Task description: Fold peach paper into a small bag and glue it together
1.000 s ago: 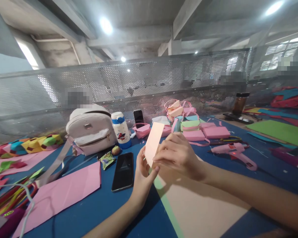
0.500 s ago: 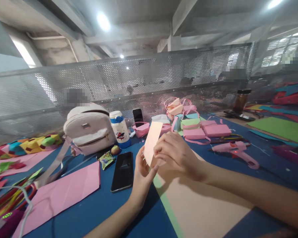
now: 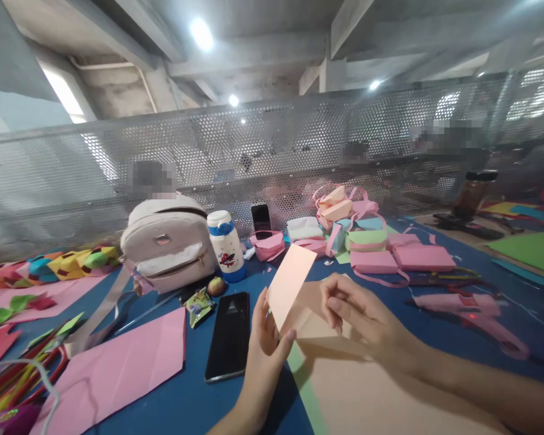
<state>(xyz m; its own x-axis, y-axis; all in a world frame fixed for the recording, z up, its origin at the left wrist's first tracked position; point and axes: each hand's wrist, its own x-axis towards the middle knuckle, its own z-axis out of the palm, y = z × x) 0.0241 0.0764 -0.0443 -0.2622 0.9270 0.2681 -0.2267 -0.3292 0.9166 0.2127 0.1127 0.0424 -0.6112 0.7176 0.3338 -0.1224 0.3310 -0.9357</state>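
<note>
Both my hands hold a peach paper piece point(image 3: 291, 284) just above the blue table point(image 3: 176, 386). My left hand point(image 3: 265, 338) pinches its lower left edge, thumb in front. From the right, my right hand point(image 3: 360, 317) grips the folded part, fingers curled over it. One flap of the paper stands up and tilts to the right. Under my hands lies a large peach sheet point(image 3: 367, 393) with a green strip point(image 3: 306, 393) along its left side.
A black phone point(image 3: 229, 335) lies left of my hands, beside a pink sheet point(image 3: 118, 362). Behind stand a white backpack point(image 3: 167, 244), a small bottle point(image 3: 226, 244), a second phone point(image 3: 262, 219) and several pink paper boxes point(image 3: 372, 260). A pink glue gun point(image 3: 466, 308) lies at the right.
My right hand has slid right along the paper, opening the fold wider. The view has shifted slightly left and down.
</note>
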